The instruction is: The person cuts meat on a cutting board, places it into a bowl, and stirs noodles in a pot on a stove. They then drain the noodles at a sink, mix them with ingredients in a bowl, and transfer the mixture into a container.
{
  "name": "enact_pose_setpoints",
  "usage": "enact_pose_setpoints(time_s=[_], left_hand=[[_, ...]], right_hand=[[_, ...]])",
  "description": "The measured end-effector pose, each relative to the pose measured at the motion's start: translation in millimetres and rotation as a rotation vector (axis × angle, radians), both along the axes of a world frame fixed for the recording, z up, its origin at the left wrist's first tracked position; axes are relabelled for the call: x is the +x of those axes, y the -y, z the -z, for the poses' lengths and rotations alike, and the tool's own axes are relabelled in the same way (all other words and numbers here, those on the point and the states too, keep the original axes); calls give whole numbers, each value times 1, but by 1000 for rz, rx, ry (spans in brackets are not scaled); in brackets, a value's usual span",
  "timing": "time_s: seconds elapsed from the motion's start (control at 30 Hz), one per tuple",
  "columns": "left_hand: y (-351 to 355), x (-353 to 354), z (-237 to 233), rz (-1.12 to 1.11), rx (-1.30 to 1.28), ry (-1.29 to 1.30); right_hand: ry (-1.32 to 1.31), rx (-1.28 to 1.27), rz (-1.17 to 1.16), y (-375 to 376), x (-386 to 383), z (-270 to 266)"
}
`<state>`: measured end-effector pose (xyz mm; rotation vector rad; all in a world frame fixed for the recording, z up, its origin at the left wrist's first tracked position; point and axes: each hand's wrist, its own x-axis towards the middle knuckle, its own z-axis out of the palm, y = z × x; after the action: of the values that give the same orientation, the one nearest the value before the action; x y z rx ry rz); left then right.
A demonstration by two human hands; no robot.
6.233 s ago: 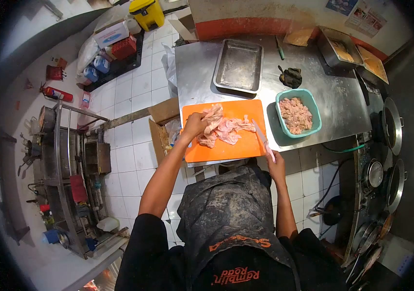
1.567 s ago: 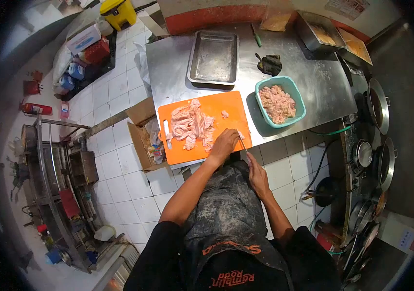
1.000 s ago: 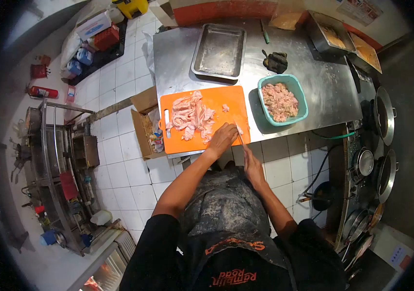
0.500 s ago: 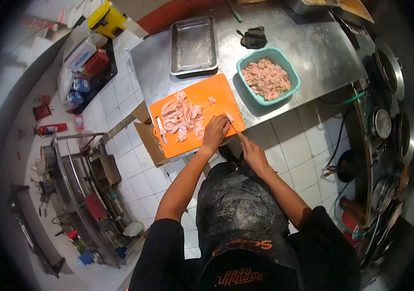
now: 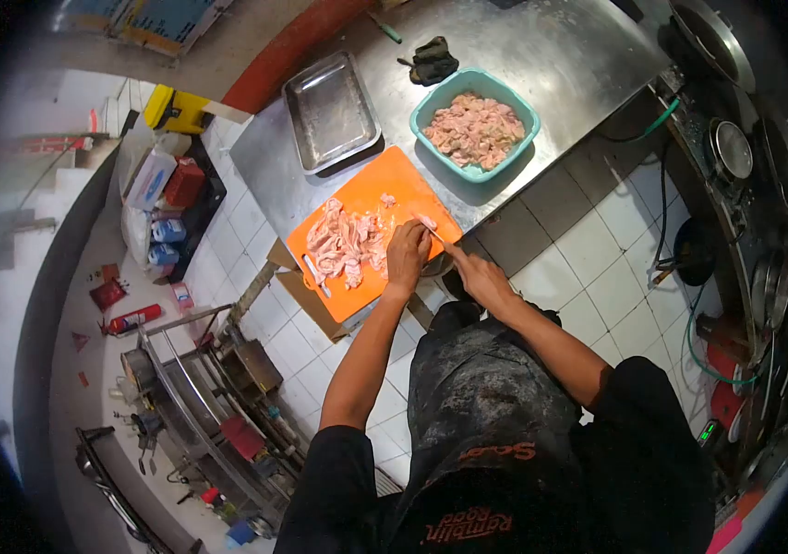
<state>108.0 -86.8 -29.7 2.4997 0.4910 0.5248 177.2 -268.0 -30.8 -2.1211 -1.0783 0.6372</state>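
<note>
An orange cutting board [image 5: 400,180] lies at the near edge of the steel table. Pale pink raw meat [image 5: 343,242] is heaped on its left part, and a small piece [image 5: 387,198] sits apart. My left hand [image 5: 408,256], fingers bent together, presses on a strip of meat [image 5: 425,222] near the board's right edge. My right hand [image 5: 484,282] is closed round the handle of a knife [image 5: 440,240], whose blade is beside my left fingertips. Beyond the board, a teal basin [image 5: 531,125] holds chopped meat [image 5: 474,131].
A metal tray [image 5: 334,113] lies behind the board on the steel table [image 5: 578,55], with a dark cloth-like item [image 5: 433,62] farther back. Pans [image 5: 733,150] stand at the right. A metal rack [image 5: 204,388] and a fire extinguisher [image 5: 135,319] are at the left.
The camera view has turned and shifted, so the table and board appear tilted differently. Both hands remain at the board's right edge, with the knife still in my right hand.
</note>
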Motion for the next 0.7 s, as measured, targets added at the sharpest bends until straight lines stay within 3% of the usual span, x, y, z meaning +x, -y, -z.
enact_pose_setpoints(time_s=[0.17, 0.27, 0.37, 0.5, 0.7], left_hand=[[-5, 2, 10, 12, 18, 41], [-1, 1, 7, 47, 2, 45], [-6, -2, 4, 31, -31, 61], [-11, -25, 2, 79, -87, 89], [-23, -47, 3, 95, -115, 163]], right_hand=[[-31, -112, -3, 22, -10, -3], [11, 62, 58, -4, -5, 10], [52, 11, 24, -10, -5, 6], [-55, -131, 11, 36, -17, -22], [-45, 45, 59, 15, -27, -32]])
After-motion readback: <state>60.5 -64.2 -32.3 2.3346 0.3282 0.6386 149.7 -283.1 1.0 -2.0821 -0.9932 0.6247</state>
